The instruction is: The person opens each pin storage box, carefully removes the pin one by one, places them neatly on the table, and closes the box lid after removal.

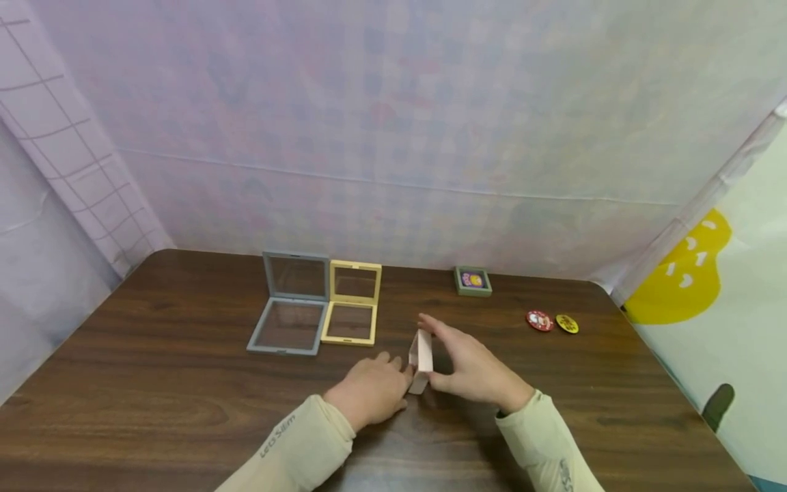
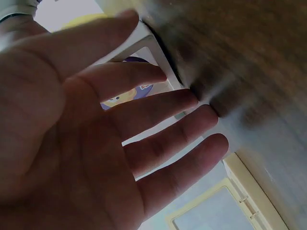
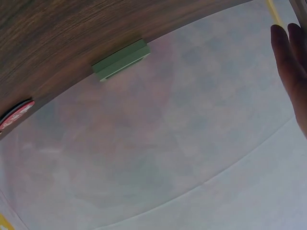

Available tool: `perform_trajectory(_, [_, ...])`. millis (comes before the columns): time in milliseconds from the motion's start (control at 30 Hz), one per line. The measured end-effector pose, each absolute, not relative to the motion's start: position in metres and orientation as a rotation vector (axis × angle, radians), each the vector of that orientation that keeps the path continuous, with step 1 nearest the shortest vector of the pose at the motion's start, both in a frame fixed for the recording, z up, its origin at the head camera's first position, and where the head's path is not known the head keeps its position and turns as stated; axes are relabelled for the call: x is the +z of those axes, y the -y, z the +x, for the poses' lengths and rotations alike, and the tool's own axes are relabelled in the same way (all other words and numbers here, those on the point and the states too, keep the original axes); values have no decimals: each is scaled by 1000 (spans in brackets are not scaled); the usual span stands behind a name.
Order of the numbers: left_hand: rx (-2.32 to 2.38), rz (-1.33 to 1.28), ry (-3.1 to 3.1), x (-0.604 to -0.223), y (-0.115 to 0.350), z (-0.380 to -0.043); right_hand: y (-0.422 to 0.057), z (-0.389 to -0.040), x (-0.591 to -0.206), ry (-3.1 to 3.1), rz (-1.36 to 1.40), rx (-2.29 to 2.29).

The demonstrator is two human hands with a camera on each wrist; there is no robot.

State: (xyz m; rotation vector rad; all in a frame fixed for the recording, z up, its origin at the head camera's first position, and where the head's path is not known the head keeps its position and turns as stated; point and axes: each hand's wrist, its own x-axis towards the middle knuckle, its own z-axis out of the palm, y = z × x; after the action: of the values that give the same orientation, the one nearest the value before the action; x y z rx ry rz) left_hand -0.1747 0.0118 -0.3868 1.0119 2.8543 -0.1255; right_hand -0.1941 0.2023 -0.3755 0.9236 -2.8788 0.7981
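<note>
A pale pink display frame (image 1: pixel 425 352) stands on its edge on the table between my hands. My right hand (image 1: pixel 476 365) grips it from the right, fingers at the far end and thumb at the near end. From the other side my left hand (image 1: pixel 371 388) reaches to it with its fingertips near or on its lower part. In the left wrist view the left hand (image 2: pixel 105 129) has its fingers straight and spread, in front of the pale frame (image 2: pixel 154 50), where a purple and yellow badge (image 2: pixel 115 99) shows. Only some fingers of the right hand (image 3: pixel 293 62) appear in the right wrist view.
Left of centre, a grey-blue frame (image 1: pixel 262 325) and a yellow frame (image 1: pixel 326 321) stand opened on the brown table (image 1: pixel 154 383). A green frame (image 1: pixel 473 291) holding a purple badge sits at the back. Two round badges, red (image 1: pixel 540 321) and yellow (image 1: pixel 568 324), lie at right.
</note>
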Motion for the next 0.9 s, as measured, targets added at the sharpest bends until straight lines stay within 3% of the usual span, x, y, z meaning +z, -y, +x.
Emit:
perform_trajectory(333, [313, 697, -2876, -372, 10, -189, -202, -192, -379, 2905, 1000, 769])
perform_trajectory(733, [775, 816, -2846, -383, -5, -190, -202, -190, -378, 2934, 1105, 987])
perform_trajectory(900, [804, 792, -2865, -383, -7, -192, -203, -196, -377, 2827, 875, 1130])
